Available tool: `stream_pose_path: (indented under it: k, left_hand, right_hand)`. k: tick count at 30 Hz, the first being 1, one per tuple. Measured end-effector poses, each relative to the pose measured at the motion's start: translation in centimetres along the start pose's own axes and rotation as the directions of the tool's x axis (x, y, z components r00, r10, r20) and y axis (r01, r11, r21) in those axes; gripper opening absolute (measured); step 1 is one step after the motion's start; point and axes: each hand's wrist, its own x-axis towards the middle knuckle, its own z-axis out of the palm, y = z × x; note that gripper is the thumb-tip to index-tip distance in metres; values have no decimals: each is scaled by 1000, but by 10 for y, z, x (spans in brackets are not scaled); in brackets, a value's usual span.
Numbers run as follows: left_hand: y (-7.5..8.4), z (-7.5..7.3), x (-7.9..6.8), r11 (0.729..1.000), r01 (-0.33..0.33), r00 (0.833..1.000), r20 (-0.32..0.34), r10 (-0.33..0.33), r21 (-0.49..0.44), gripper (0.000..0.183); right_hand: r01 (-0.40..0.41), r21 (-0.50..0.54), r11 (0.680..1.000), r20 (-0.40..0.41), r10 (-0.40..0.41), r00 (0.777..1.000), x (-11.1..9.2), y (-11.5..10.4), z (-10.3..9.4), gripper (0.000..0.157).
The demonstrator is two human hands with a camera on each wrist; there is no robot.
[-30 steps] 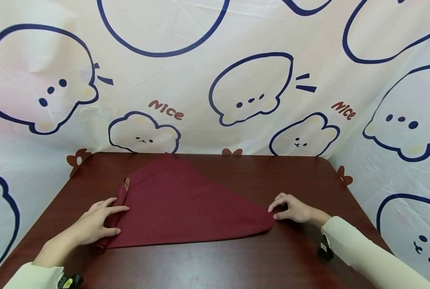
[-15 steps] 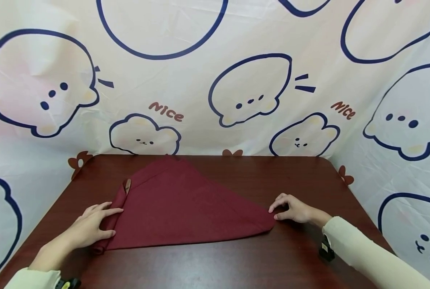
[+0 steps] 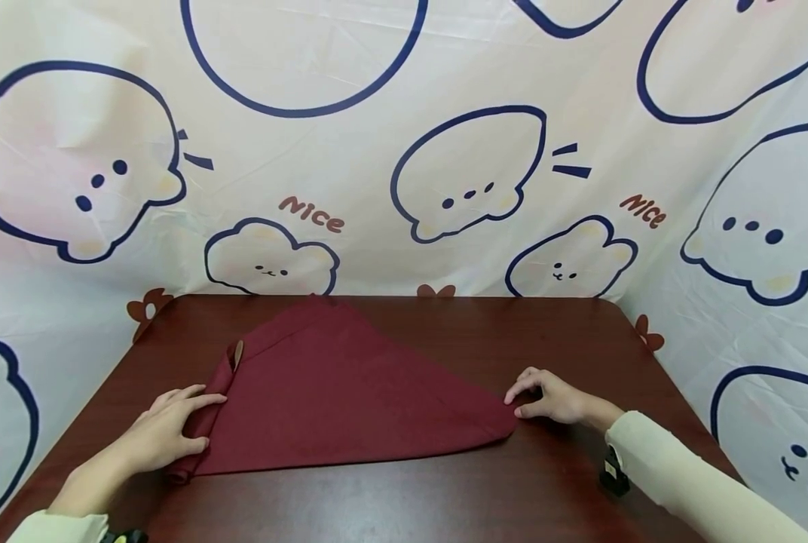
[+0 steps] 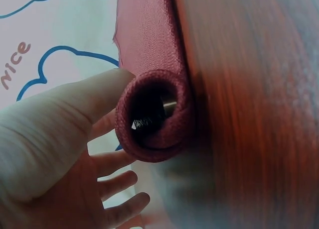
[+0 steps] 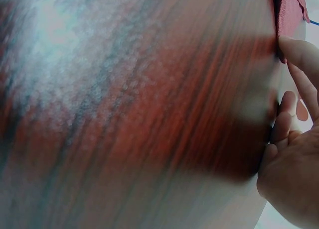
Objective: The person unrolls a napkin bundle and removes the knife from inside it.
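A dark red cloth [image 3: 350, 392], folded to a rough triangle, lies flat in the head view, with its left edge turned into a roll [image 3: 203, 421]. My left hand [image 3: 156, 434] rests over this roll, fingers and thumb fairly straight. At the roll's far end a light brown tip [image 3: 238, 353] shows. The left wrist view looks into the near end of the roll, where dark bristles [image 4: 147, 123] and a shiny band [image 4: 170, 107] show, like part of a brush. My right hand [image 3: 549, 397] pinches the cloth's right corner between thumb and fingers.
The dark brown wooden table [image 3: 390, 505] reaches back to a pale curtain [image 3: 377, 151] printed with blue-outlined animals. The curtain also stands along both sides. A black strap with a camera [image 3: 613, 471] sits at the right wrist.
My left hand has slid slightly left over the roll, so its fingertips reach less far across the cloth. The right hand stays at its corner. The head view has tilted slightly up.
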Motion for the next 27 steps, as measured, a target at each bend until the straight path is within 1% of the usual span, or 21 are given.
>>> stream_pose_path:
  k: [8, 13, 19, 27]
  left_hand:
    - [-2, -4, -1, 1000, -7, 1000, -18, 7, -4, 59]
    - [-2, -3, -2, 1000, -12, 1000, -20, 12, -21, 58]
    - [-3, -2, -1, 999, -25, 999, -24, 24, -42, 57]
    - [-6, -2, -5, 998, -30, 999, -33, 28, -61, 57]
  right_hand:
    - [5, -2, 1000, -5, -5, 1000, 1, -1, -1, 16]
    - [3, -2, 1000, 0, -3, 1000, -1, 1, -1, 15]
    - [19, 10, 1000, -14, -18, 1000, -4, 3, 0, 15]
    - [27, 5, 1000, -6, -27, 1000, -1, 2, 0, 16]
